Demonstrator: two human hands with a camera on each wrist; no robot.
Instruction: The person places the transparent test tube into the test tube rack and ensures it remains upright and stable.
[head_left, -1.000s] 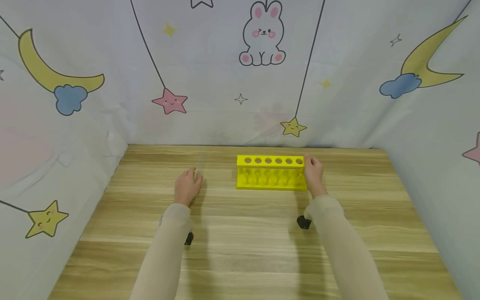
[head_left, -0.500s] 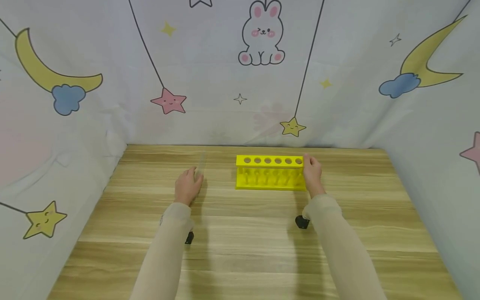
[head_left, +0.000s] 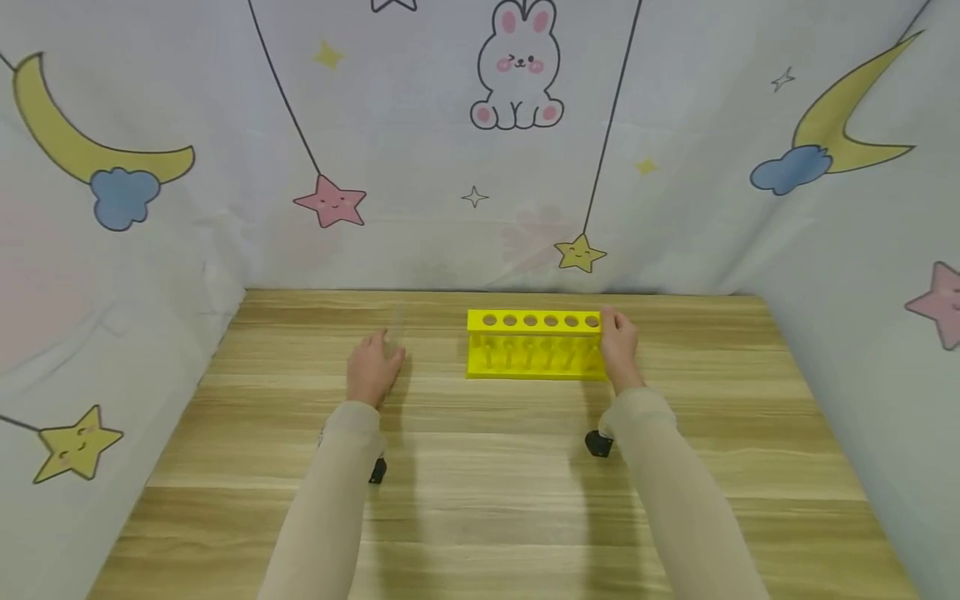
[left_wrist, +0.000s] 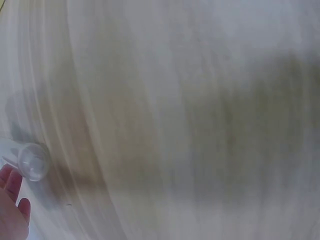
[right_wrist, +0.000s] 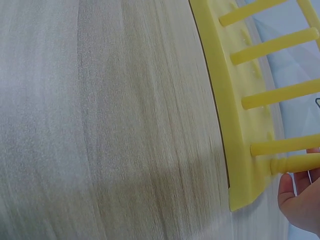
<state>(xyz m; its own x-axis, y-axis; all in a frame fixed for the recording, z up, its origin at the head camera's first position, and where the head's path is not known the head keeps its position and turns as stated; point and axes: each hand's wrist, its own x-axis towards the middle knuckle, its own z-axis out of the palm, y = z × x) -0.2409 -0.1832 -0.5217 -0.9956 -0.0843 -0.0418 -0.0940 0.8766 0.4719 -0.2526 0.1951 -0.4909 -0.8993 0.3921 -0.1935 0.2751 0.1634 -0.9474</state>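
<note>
Left hand (head_left: 372, 372): palm down on the counter (head_left: 495, 500), left of centre and toward the far edge. Fingers loosely bent over a clear glass test tube (head_left: 397, 327) that lies flat on the wood, pointing toward the far edge. The tube's far part sticks out beyond the fingertips. Left wrist view: the open mouth of the test tube (left_wrist: 31, 161) lies right at the fingertips (left_wrist: 11, 181), touching or nearly so; the frame is blurred. Whether the fingers really pinch the tube or only rest on it cannot be told.

Right hand (head_left: 619, 352): at the right end of a yellow test tube rack (head_left: 534, 346). Fingers reach up against the end panel, thumb side toward the top plate. Right wrist view: fingertips (right_wrist: 299, 196) just beside the corner of the rack's base (right_wrist: 235, 150), close to the last peg. Touching the end seems plain from the head view; how firmly it grips cannot be told.

Rack: stands upright near the middle of the far edge of the counter, long side facing the person. Six round holes in the top plate, all unfilled, with a row of pegs below. Rack and tube are well apart, the rack to the right of the left hand.

Both sleeves pale beige. A small dark device hangs under each wrist.
</note>
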